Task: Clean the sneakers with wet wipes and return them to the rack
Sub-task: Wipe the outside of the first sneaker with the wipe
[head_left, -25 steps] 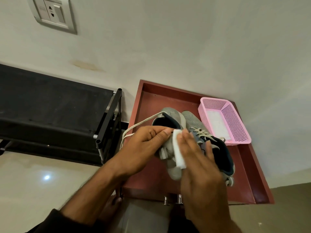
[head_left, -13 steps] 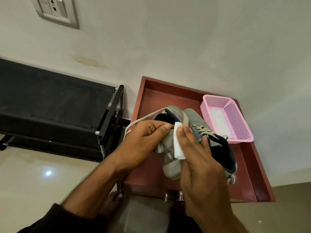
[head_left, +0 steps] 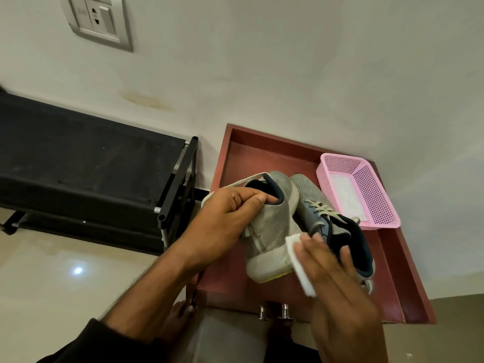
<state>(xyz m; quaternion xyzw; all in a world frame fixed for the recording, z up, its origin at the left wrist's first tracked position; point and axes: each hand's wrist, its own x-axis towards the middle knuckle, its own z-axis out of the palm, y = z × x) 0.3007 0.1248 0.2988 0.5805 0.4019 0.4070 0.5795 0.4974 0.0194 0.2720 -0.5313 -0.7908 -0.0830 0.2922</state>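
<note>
Nearest the camera, the right hand [head_left: 337, 279] was laid flat with straight fingers, and a folded white wet wipe [head_left: 300, 265] was pressed under them against the side of a grey sneaker [head_left: 272, 231], low near its sole. That sneaker was held tipped on its side above a reddish-brown tray-like cabinet top [head_left: 264, 158]. It was gripped at the collar by the left hand [head_left: 230, 218], whose fingers were curled over the dark opening and whose dark sleeve showed at the lower edge. A pale lace [head_left: 230, 186] was seen looping out beyond the knuckles. Just beside the held shoe, to its right, a second grey sneaker [head_left: 337, 221] with blue trim lay on the cabinet top, partly covered by the right hand. Farther back on that surface a pink perforated basket [head_left: 377, 197] stood, with something white lying in it. To the left, a black shoe rack [head_left: 86, 169] stood against the pale wall, where a switch plate [head_left: 97, 19] was mounted.
</note>
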